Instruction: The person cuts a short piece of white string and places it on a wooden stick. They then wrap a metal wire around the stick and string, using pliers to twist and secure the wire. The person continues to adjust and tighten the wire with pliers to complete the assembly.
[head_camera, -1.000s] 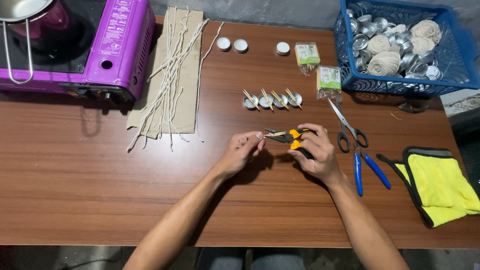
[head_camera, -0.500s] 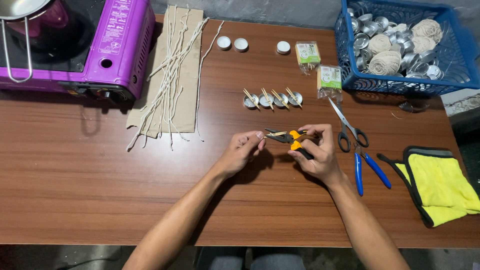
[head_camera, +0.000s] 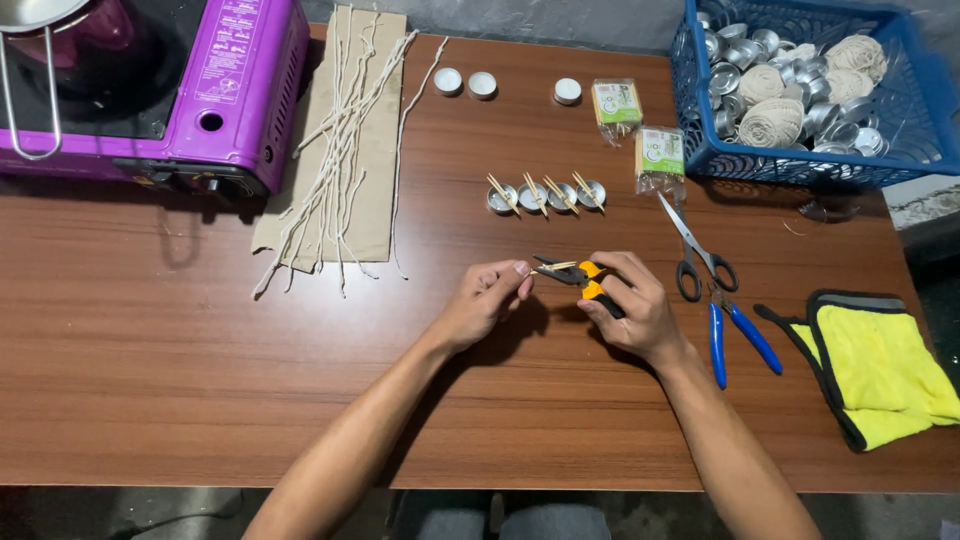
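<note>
Wooden table (head_camera: 150, 380), blue basket (head_camera: 700, 110) holding metal cups (head_camera: 735, 75), twine balls (head_camera: 772, 122)

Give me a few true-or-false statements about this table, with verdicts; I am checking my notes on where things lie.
1. The right hand holds orange-handled pliers. True.
2. The scissors lie inside the blue basket. False: they lie on the table, just in front of the basket.
3. Four small metal cups, each with a stick across it, stand in a row above the hands. True.
4. The yellow cloth lies by the purple stove. False: it lies at the table's right edge, far from the stove.
5. The left hand rests flat on the strings. False: it is raised near the pliers' tip, apart from the strings.
</note>
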